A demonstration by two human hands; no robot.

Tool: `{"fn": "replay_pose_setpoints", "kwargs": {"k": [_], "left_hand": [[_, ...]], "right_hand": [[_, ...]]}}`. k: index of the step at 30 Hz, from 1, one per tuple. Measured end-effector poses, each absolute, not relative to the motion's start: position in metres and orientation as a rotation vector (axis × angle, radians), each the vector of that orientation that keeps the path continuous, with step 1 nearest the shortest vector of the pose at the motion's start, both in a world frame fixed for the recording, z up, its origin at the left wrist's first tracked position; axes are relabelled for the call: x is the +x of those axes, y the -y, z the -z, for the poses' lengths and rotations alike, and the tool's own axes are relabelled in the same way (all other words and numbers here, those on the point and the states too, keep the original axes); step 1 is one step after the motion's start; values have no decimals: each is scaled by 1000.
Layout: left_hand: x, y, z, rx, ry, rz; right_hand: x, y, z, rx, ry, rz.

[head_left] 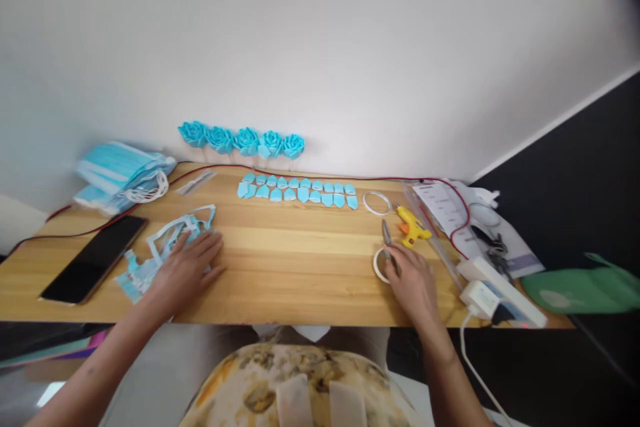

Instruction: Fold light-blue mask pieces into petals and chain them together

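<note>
My left hand (193,263) lies flat, fingers stretched, on a heap of cut blue-and-white face mask scraps (134,280) at the left of the wooden table. On the right, my right hand (413,277) closes on what look like small scissors (387,232); their metal blades point away and the handles are mostly hidden. Just under its fingertips is a roll of white tape (379,265). Beyond the hands, small blue petal-shaped pieces (303,195) lie in two rows. Several blue fabric roses (247,141) on thin stems stand against the wall.
A stack of face masks (120,170) and a black phone (95,259) are at left. At right are a yellow glue gun (413,225), a white ring (377,203), a power strip (510,297) with a charger, and a green bottle (575,290). A red-black cable runs along the back.
</note>
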State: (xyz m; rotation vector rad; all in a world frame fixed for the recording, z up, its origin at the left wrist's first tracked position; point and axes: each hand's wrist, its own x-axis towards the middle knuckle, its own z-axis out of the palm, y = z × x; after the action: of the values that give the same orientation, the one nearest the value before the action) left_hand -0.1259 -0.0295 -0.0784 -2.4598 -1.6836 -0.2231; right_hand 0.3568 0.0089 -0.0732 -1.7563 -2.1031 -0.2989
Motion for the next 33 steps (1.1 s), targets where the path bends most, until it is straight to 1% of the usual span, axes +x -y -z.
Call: {"fn": "replay_pose_setpoints", "kwargs": {"k": [5, 9, 11, 13, 16, 18, 20, 23, 28, 33], "left_hand": [[-122, 34, 76, -2421, 1588, 340], [-67, 38, 80, -2632, 1417, 464], [-36, 38, 83, -2801, 1284, 440], [-13, 34, 82, -2868, 1277, 404], [1, 20, 71, -2925, 1330, 330], [-2, 3, 61, -2958, 1334, 324], [-12, -18, 51, -2908, 1373, 392], [-37, -53, 43, -2683, 1585, 519], [-75, -94, 44, -2335, 1995, 377], [-86, -116, 53, -2258, 2099, 371]], "right_hand": [[339, -17, 59, -1578, 2083, 192], [300, -32, 41, -1478, 2286, -21], [278, -41, 35, -1410, 2448, -159], [260, -52, 32, -1330, 2587, -225], [249, -77, 29, -1354, 2606, -161], [249, -98, 28, -1461, 2551, -67], [252, -117, 29, -1494, 2523, -7], [254, -135, 38, -1552, 2460, 91], [256, -137, 54, -1567, 2412, 133], [260, -134, 54, -1518, 2343, 174]]}}
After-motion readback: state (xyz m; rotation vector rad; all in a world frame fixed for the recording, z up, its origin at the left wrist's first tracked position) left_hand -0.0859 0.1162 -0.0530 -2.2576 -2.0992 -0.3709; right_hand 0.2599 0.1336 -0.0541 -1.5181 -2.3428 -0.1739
